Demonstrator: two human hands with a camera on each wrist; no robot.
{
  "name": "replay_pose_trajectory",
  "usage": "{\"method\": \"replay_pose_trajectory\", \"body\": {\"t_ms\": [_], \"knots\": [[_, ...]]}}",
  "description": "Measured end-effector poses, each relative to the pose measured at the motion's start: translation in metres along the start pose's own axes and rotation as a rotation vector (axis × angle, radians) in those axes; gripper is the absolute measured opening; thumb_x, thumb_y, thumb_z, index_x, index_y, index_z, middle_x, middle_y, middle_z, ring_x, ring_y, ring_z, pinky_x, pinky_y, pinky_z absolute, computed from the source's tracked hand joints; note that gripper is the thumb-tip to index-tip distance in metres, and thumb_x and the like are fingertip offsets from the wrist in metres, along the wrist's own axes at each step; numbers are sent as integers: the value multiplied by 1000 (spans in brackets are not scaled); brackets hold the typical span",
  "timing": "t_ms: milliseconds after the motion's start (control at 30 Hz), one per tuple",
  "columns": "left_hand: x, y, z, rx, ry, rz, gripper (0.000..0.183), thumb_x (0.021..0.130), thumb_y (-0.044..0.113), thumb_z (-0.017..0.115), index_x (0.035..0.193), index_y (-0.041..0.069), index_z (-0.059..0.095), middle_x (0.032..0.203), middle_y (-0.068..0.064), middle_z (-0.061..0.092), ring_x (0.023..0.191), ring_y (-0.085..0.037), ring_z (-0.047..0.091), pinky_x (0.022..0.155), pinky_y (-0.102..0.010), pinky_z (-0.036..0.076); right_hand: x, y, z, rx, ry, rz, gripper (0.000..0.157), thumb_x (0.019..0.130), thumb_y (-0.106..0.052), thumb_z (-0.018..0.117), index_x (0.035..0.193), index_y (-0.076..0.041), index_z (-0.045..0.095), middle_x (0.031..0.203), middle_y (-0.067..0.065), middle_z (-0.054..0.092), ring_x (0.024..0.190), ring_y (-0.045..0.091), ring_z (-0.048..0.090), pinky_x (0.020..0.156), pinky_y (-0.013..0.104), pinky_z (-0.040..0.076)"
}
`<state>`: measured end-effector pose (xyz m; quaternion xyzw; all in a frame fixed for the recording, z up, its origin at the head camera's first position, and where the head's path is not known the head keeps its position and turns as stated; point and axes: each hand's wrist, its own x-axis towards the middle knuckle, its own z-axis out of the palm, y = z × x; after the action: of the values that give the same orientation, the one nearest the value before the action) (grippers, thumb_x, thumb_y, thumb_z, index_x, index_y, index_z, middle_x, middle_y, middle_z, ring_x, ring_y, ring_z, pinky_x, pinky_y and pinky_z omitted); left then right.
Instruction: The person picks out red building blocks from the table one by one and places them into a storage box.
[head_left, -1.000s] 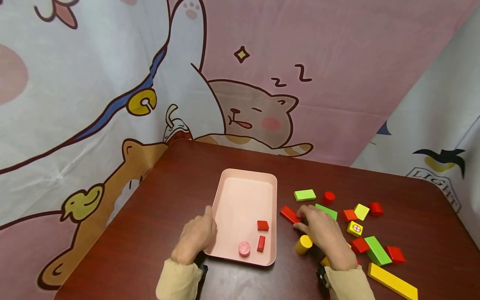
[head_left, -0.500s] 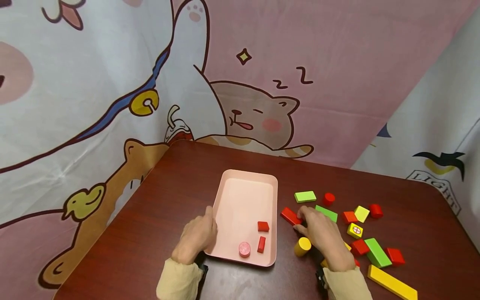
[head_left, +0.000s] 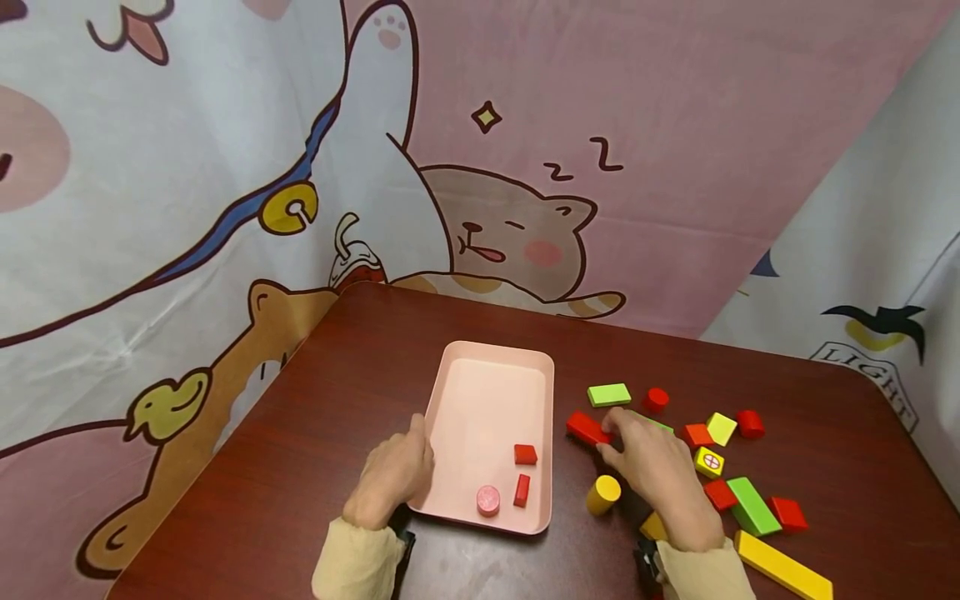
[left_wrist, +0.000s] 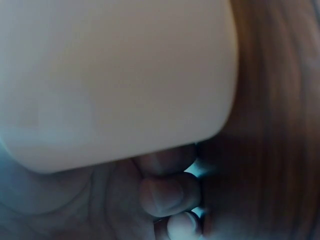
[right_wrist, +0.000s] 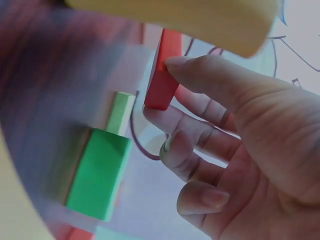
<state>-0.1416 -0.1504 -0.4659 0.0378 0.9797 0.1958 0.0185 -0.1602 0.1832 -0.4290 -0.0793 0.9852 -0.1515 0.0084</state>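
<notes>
Lying nearest on the table (head_left: 247, 500), at the lower right, is a long yellow block (head_left: 784, 567). The left hand (head_left: 396, 467) grips the near-left edge of the pink tray (head_left: 480, 408), thumb at the rim; it is well apart from the right hand (head_left: 660, 471). Within the tray, toward its near-right corner, sit 1 pink cylinder (head_left: 487, 501) and 2 small red blocks (head_left: 525, 454). A yellow cylinder (head_left: 603, 495) stands right of the tray. Just beyond it, the right hand pinches a red rectangular block (head_left: 587, 428) at 1 end, outside the tray near its right wall. Whether the block clears the table cannot be determined. Farther back are a light green block (head_left: 609, 395) and a red cylinder (head_left: 656, 400).

Caution: with only 1 end held, the block may pivot or slip if finger pressure drops. A low sideways movement could topple the yellow cylinder. A pull by the left hand could shift the tray.

Markings: a yellow block (head_left: 708, 462) bears a circled cross. The printed backdrop (head_left: 675, 100) reads "LIGHT" at right and 2 "Z" characters at center. No brand is legible.
</notes>
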Motion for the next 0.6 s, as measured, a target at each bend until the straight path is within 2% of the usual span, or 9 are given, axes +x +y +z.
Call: {"method": "replay_pose_trajectory", "body": {"t_ms": [133, 367, 600], "knots": [[1, 0, 0, -1, 5, 2, 9, 95, 14, 45, 90, 8, 40, 58, -10, 50, 49, -31, 53, 48, -47, 41, -3, -7, -11, 13, 29, -13, 27, 79, -22, 80, 98, -15, 62, 71, -3, 48, 54, 18, 43, 47, 34, 34], [1, 0, -1, -7, -2, 0, 8, 95, 14, 46, 92, 8, 41, 57, -8, 48, 48, -28, 52, 48, -45, 41, -12, -24, -26, 11, 98, -60, 30, 78, -23, 81, 101, -14, 64, 76, -2, 54, 54, 15, 43, 48, 32, 35], [0, -2, -1, -4, -10, -9, 9, 95, 15, 45, 92, 9, 40, 58, -7, 48, 49, -28, 52, 49, -45, 41, -19, -49, -24, 6, 168, -160, 29, 74, -23, 84, 96, -17, 65, 71, -8, 51, 52, 9, 39, 46, 28, 35]]}}
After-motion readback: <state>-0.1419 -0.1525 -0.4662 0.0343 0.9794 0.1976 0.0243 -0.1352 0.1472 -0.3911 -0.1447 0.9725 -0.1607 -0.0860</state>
